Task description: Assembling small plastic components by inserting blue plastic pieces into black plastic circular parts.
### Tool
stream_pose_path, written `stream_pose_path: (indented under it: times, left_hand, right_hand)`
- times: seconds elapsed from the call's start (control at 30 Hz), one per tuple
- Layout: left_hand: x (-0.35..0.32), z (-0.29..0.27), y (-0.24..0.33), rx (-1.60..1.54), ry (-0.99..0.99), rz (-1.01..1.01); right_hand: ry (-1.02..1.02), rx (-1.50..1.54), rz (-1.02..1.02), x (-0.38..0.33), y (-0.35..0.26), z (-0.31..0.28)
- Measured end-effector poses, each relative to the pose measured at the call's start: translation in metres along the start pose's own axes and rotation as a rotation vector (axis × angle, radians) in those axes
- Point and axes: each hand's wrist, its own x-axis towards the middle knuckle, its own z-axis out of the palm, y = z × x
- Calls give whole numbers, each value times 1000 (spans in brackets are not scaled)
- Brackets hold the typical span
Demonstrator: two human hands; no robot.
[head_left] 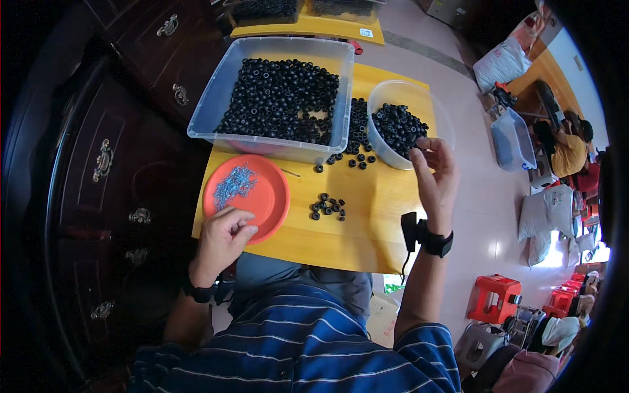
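Observation:
My left hand (225,243) is at the near edge of a round orange-red plate (270,204), its fingers curled and thumb drawn in; whatever they pinch is too small to see. A pile of small silvery metal pieces (234,185) lies on the plate. Over the near right rim of a round clear tub (388,156), my right hand (438,175) has thumb and fingertips brought close together. Black ring-shaped parts (397,128) fill that tub, and I cannot make out if one is between the fingertips. Several loose black parts (327,206) sit on the yellow table (367,226) between my hands.
A large clear bin (341,131) of black parts stands at the back left of the table, with more parts spilled beside it. Dark drawers (98,157) line the left. On the right floor are a red stool (496,298), white sacks (547,213) and another person (569,154).

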Motion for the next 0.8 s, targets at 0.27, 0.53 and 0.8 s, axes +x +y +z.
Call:
stream_pose_path:
  times: [0.27,0.53,0.8]
  left_hand:
    - [15,-6,-19,327,12,-31]
    - [25,7,-24,452,-58,63]
    - [26,19,-30,444,-105,100]
  right_hand:
    - [-206,-92,111,-58,19,29]
    - [-406,-192,140,-119,16,52]
    - [-385,-289,65,-120,21,63]
